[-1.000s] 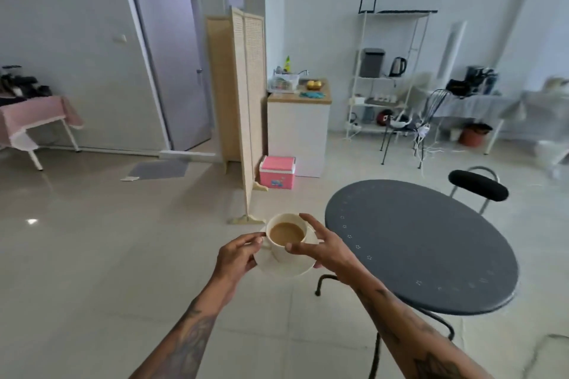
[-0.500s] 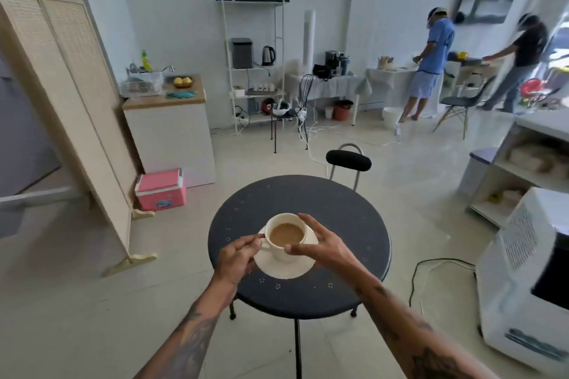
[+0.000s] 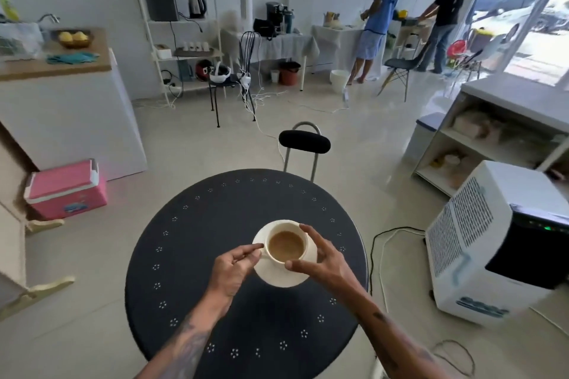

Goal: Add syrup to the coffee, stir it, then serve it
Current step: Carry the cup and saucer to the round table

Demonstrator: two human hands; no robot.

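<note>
As the cup (image 3: 287, 245) was filled with milky coffee almost up to its rim, it looked like a thing to carry level and slowly, because any tilt could spill the liquid. It sat on a pale saucer (image 3: 278, 277) in the lower middle of the frame, above the dark round tabletop (image 3: 197, 255); whether the saucer already touched the tabletop could not be told.

The left hand (image 3: 229, 271) had its grip curled at the cup's left side, where the handle should be, with the fingertips pinching there. The right hand (image 3: 320, 261) was spread around the right side, thumb at the near rim and one finger at the far rim, so it was grasping the cup lightly.

Cup and saucer seemed ceramic: stiff, smooth, rather slippery and breakable, and the cup probably could slide on the saucer. The safest hold, in my judgement, was the handle together with the saucer's edge.

Farther up, a black chair (image 3: 304, 141) stood just behind the tabletop. In the upper right of the frame two people stood at a covered table (image 3: 277, 43).
</note>
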